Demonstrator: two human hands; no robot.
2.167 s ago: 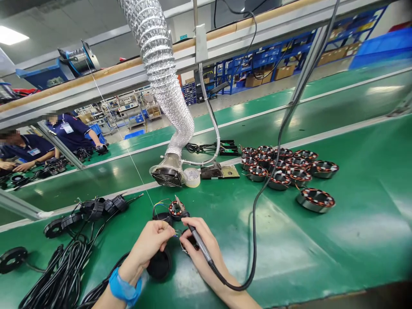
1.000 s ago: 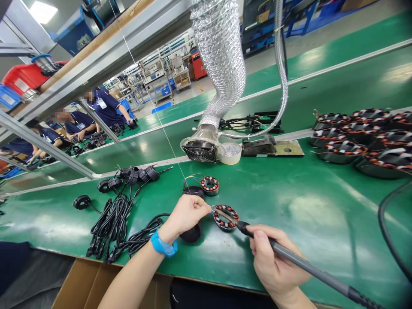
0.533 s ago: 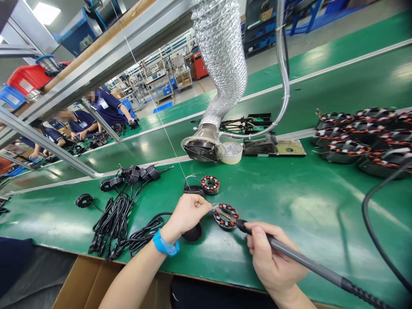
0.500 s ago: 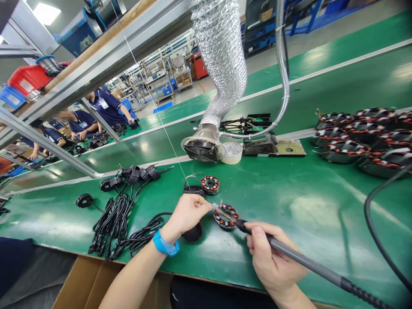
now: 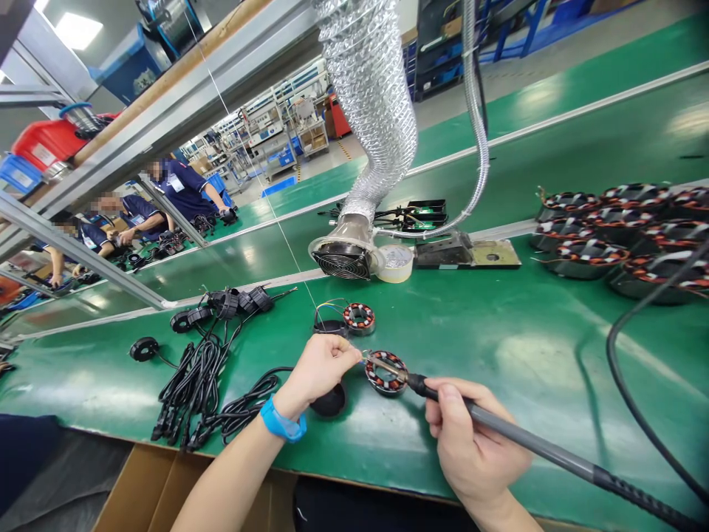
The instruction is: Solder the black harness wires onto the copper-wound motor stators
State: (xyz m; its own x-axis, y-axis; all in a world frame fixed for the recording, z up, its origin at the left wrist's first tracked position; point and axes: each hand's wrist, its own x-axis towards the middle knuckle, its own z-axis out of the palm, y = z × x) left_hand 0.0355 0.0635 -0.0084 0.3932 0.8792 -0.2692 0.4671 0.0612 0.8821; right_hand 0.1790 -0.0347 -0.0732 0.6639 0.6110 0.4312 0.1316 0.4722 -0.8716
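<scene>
My right hand (image 5: 470,443) is closed round a soldering iron (image 5: 532,447), whose tip rests on a small wound stator (image 5: 386,372) lying on the green bench. My left hand (image 5: 320,369) is pinched shut just left of the stator, holding a thin wire or solder strand at the iron's tip. A blue band is on my left wrist. A black round part (image 5: 331,403) lies under the left hand. A second small stator (image 5: 359,318) with coloured leads sits a little further back.
A silver fume duct with fan (image 5: 340,258) and a tape roll (image 5: 394,264) stand behind. Several large stators (image 5: 603,229) crowd the right. Black cable bundles (image 5: 199,377) lie left. The iron's cord (image 5: 625,384) loops at right. People in blue work at the far left. A cardboard box (image 5: 149,491) sits below the bench edge.
Earlier the view swung down and left and my hands moved from the rear stator to the nearer one. Over the last half second the hands and iron tip barely shift.
</scene>
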